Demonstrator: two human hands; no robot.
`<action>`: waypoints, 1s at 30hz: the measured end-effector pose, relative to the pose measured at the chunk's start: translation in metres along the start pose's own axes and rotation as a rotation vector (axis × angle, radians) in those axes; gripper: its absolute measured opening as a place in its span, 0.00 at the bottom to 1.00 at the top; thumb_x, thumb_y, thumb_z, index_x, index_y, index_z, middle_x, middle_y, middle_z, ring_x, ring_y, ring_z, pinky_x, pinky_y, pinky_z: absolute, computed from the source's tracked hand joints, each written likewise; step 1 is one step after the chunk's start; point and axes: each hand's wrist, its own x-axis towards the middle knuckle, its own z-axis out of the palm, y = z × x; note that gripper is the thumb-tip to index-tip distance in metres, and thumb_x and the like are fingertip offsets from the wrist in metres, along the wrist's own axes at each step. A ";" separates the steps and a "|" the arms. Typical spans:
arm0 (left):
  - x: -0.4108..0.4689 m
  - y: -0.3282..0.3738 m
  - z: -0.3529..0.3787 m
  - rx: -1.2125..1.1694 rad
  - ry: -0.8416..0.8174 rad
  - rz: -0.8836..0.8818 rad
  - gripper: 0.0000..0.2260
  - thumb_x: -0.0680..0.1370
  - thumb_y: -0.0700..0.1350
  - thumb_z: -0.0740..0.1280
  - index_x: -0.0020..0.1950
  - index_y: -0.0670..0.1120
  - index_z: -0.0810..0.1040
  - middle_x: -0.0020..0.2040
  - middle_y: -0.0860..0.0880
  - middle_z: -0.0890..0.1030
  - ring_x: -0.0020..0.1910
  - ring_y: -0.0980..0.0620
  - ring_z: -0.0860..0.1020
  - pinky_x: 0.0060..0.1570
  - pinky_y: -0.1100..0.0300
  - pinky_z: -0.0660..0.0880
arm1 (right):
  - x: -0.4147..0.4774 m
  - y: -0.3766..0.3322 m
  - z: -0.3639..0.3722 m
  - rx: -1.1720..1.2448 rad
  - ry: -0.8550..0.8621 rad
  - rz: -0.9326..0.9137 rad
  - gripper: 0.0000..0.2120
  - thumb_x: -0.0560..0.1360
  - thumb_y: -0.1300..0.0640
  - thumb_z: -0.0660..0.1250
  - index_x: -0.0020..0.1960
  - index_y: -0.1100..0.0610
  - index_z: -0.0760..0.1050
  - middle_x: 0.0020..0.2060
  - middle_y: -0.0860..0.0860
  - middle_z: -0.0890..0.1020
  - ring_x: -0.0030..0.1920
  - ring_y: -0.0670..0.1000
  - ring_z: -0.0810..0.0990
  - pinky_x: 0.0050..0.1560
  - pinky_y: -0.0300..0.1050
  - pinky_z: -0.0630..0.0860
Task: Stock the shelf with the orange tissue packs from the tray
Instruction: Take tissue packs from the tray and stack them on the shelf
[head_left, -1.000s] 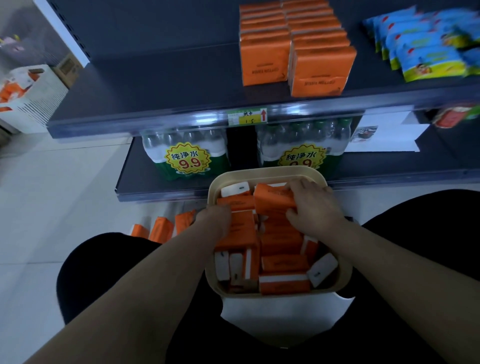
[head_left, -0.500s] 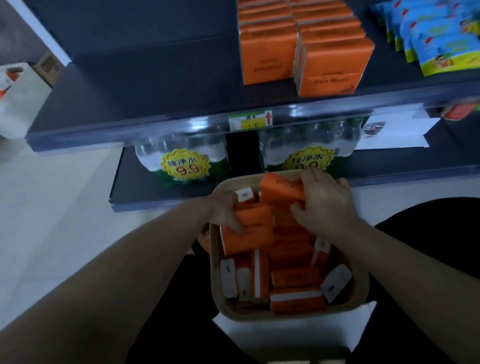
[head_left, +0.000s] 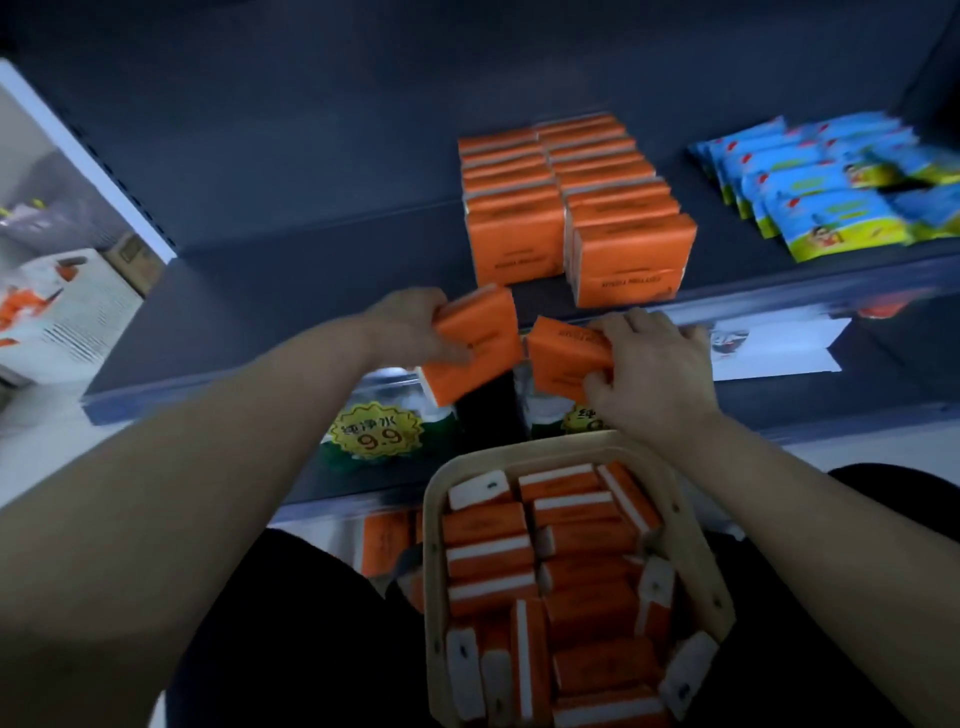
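Nearest, below and behind both grips, a tan tray (head_left: 432, 582) rests against the person's dark-clad lap, crowded with loose orange tissue packs (head_left: 587, 613) lying at mixed angles, some showing white ends. Just left of the tray, lower than the left grip, a few more orange packs (head_left: 384, 540) stand on the floor. Above the tray the left hand (head_left: 410, 327) curls its fingers and thumb round a tilted orange tissue pack (head_left: 475, 345), white edge turned down. Just beside it, the right hand (head_left: 649, 369) clamps a second orange pack (head_left: 563, 358) between thumb and curled fingers; the two held packs sit close, a narrow gap between them. Under the left grip, on the lower shelf, bottled water (head_left: 376, 431) carries a yellow 9.9 sticker. Right of the right grip lies a white card (head_left: 779, 348). Just beyond both grips, on the dark shelf (head_left: 311, 280), two rows of shelved orange packs (head_left: 566, 208) stand upright, running back toward the rear panel. Farther right of them, well apart from the right grip, lie blue-and-yellow packets (head_left: 831, 208).
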 end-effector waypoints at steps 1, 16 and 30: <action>0.005 0.003 -0.004 -0.008 0.068 0.020 0.25 0.70 0.52 0.75 0.62 0.46 0.71 0.55 0.48 0.77 0.50 0.50 0.76 0.46 0.58 0.72 | 0.003 0.002 -0.004 -0.018 -0.012 0.002 0.24 0.65 0.48 0.57 0.58 0.53 0.75 0.50 0.53 0.78 0.52 0.57 0.75 0.50 0.53 0.65; 0.085 0.039 -0.010 0.375 0.518 0.283 0.21 0.74 0.52 0.71 0.66 0.51 0.73 0.61 0.46 0.70 0.63 0.45 0.67 0.59 0.48 0.72 | 0.029 0.026 -0.033 0.048 0.111 -0.221 0.21 0.65 0.46 0.63 0.56 0.52 0.77 0.47 0.50 0.73 0.50 0.55 0.73 0.47 0.47 0.59; 0.087 0.020 -0.032 -0.464 0.251 0.269 0.07 0.81 0.48 0.62 0.50 0.50 0.80 0.50 0.54 0.81 0.50 0.56 0.79 0.54 0.57 0.76 | 0.098 -0.031 -0.030 -0.113 0.091 -0.300 0.17 0.74 0.57 0.67 0.62 0.49 0.76 0.54 0.50 0.78 0.59 0.55 0.71 0.52 0.52 0.61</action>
